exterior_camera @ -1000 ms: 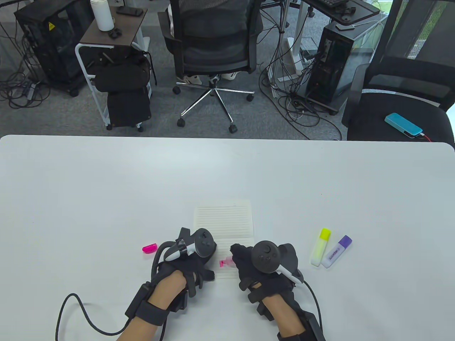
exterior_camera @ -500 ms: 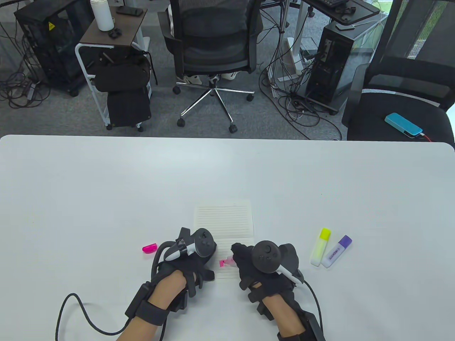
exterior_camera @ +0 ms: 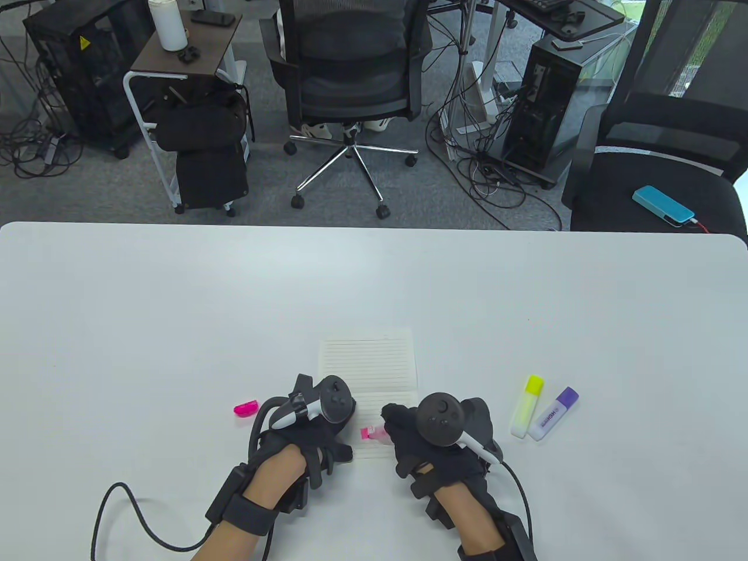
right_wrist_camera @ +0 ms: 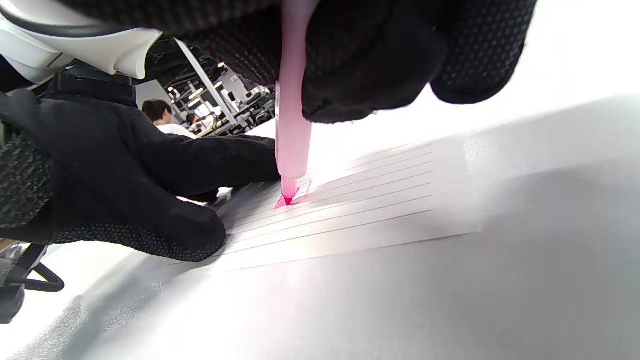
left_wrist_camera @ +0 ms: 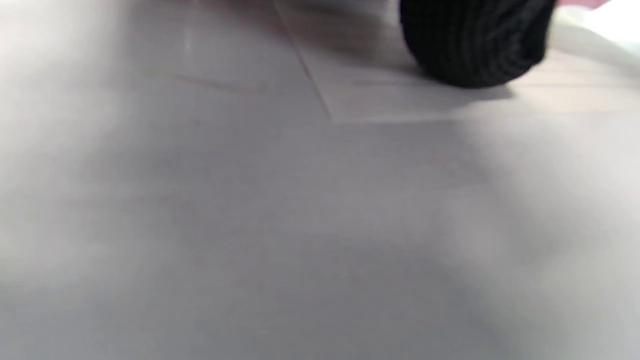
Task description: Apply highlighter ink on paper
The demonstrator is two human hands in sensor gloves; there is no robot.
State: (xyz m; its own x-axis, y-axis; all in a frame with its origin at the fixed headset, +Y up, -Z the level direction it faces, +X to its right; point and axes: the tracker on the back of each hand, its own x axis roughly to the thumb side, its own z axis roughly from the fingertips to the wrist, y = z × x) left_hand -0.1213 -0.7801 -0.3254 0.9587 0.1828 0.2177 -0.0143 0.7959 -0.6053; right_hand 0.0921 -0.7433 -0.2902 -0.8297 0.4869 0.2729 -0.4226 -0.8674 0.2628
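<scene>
The marking is under way. The right hand (exterior_camera: 435, 441) grips the pink highlighter (right_wrist_camera: 292, 135) with its fingers curled round the barrel, held nearly upright, and the tip touches the lined paper (exterior_camera: 369, 365) just to that hand's left. In the right wrist view a small pink outline sits on the sheet right at the tip (roughly a little box, not filled in as far as I can tell), so some ink is already down but only a small patch of it.

The left hand (exterior_camera: 304, 429) rests flat on the near left corner of the paper, fingers laid out and holding nothing, apparently pinning the sheet. The left wrist view is too blurred to add more than one fingertip on the page.

The pink cap (exterior_camera: 246, 407) lies on the table just left of the left hand. A yellow highlighter (exterior_camera: 527, 406) and a purple highlighter (exterior_camera: 553, 414) lie capped side by side to the right of the right hand.

What is left, in my judgement, is extending or filling the mark, then recapping.
</scene>
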